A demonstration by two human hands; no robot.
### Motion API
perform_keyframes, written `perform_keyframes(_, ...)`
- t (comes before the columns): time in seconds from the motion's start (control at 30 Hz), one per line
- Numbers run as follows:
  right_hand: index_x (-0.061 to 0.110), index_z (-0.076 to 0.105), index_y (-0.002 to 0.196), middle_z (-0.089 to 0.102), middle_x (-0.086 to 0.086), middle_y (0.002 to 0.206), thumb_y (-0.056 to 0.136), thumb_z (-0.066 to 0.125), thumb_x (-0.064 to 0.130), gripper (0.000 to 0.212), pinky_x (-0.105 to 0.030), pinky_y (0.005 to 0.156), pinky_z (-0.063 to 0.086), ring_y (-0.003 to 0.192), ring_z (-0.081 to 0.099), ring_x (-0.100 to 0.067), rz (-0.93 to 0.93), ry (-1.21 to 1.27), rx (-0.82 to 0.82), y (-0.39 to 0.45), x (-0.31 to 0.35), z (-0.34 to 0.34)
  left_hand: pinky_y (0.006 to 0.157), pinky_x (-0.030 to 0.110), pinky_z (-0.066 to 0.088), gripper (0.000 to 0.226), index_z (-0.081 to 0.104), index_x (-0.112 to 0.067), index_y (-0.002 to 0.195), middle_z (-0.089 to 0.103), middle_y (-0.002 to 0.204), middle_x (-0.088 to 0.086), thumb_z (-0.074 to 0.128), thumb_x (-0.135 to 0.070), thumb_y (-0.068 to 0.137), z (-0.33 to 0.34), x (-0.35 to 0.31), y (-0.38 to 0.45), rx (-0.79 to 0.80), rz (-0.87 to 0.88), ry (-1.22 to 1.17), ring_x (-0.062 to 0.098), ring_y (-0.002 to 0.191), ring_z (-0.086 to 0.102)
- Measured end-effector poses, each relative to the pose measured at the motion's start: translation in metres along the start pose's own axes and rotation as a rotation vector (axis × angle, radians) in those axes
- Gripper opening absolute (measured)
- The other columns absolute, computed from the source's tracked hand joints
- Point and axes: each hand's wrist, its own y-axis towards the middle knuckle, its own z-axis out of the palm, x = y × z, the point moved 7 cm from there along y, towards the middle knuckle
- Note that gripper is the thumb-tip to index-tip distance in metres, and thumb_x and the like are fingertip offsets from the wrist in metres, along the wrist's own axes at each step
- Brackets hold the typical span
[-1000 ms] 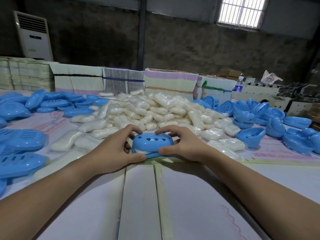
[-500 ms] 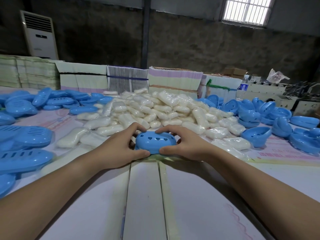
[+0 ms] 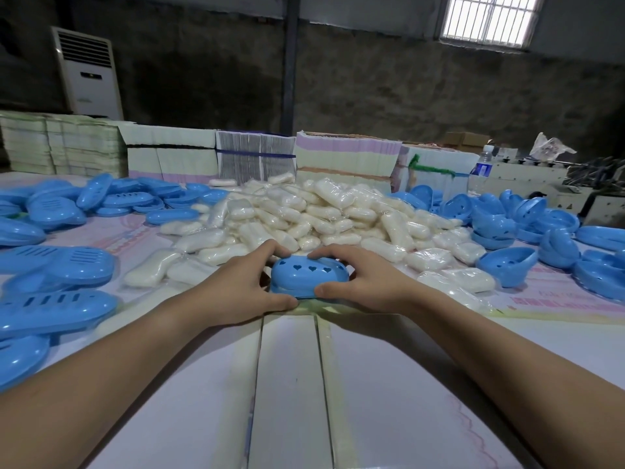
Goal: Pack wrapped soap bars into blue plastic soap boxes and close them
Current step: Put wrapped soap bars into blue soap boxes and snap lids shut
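A blue soap box [image 3: 309, 277] with heart-shaped holes in its lid sits on the table just ahead of me, lid down on its base. My left hand [image 3: 236, 292] grips its left end, fingers over the top and thumb at the front edge. My right hand [image 3: 365, 282] grips its right end the same way. Behind the box lies a big heap of wrapped white soap bars [image 3: 304, 214]. No soap shows inside the shut box.
Blue slotted box parts [image 3: 61, 265] are piled at the left, blue heart-holed lids [image 3: 507, 265] at the right. Stacks of flat cardboard [image 3: 348, 154] line the table's far edge, with a water bottle [image 3: 482, 169] at the right. White sheets [image 3: 287, 384] cover the near table.
The lid has come down onto the base, closing the gap where white soap showed a second ago. Both hands keep their hold on the box ends.
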Motion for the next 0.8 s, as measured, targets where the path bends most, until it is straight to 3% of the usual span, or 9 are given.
perform_keyframes(0.2, 0.051, 0.056, 0.119, 0.055, 0.015, 0.122, 0.075, 0.075, 0.042, 0.048, -0.020, 0.087, 0.042, 0.110, 0.051, -0.001, -0.039, 0.015, -0.045, 0.000, 0.000, 0.002, 0.095, 0.037, 0.052, 0.065, 0.042, -0.042, 0.127, 0.060, 0.119, -0.016, 0.083, -0.037, 0.076, 0.002, 0.002, 0.001, 0.010, 0.015, -0.040, 0.007, 0.105, 0.061)
perform_keyframes(0.53, 0.056, 0.056, 0.112, 0.053, 0.017, 0.117, 0.070, 0.071, 0.047, 0.046, -0.015, 0.089, 0.039, 0.108, 0.049, 0.003, -0.106, -0.043, -0.072, 0.000, 0.009, 0.000, 0.092, 0.035, 0.054, 0.066, 0.041, -0.053, 0.125, 0.062, 0.116, -0.015, 0.083, -0.041, 0.076, 0.001, 0.002, 0.002, 0.015, 0.046, -0.030, 0.005, 0.102, 0.061)
perform_keyframes(0.63, 0.053, 0.057, 0.115, 0.053, 0.015, 0.119, 0.071, 0.071, 0.046, 0.046, -0.020, 0.094, 0.042, 0.110, 0.050, 0.000, -0.123, -0.055, -0.075, 0.000, 0.010, 0.000, 0.089, 0.033, 0.054, 0.066, 0.044, -0.050, 0.126, 0.061, 0.118, -0.012, 0.084, -0.039, 0.075, 0.001, 0.002, 0.003, -0.006, 0.048, -0.025, 0.008, 0.101, 0.061)
perform_keyframes(0.73, 0.048, 0.060, 0.120, 0.054, 0.014, 0.120, 0.076, 0.075, 0.042, 0.047, -0.020, 0.093, 0.042, 0.109, 0.050, -0.001, -0.120, -0.069, -0.061, 0.000, 0.009, 0.001, 0.082, 0.020, 0.050, 0.066, 0.050, -0.042, 0.128, 0.055, 0.123, -0.012, 0.086, -0.037, 0.072, 0.000, 0.001, 0.004, -0.050, 0.077, -0.016, 0.004, 0.101, 0.058)
perform_keyframes(0.8, 0.047, 0.061, 0.121, 0.055, 0.016, 0.118, 0.079, 0.078, 0.038, 0.046, -0.017, 0.089, 0.041, 0.108, 0.050, 0.002, -0.105, -0.068, -0.046, 0.001, 0.007, 0.002, 0.085, 0.022, 0.051, 0.066, 0.053, -0.038, 0.130, 0.056, 0.124, -0.013, 0.086, -0.038, 0.073, 0.000, 0.000, 0.004, -0.062, 0.080, 0.003, 0.004, 0.102, 0.058)
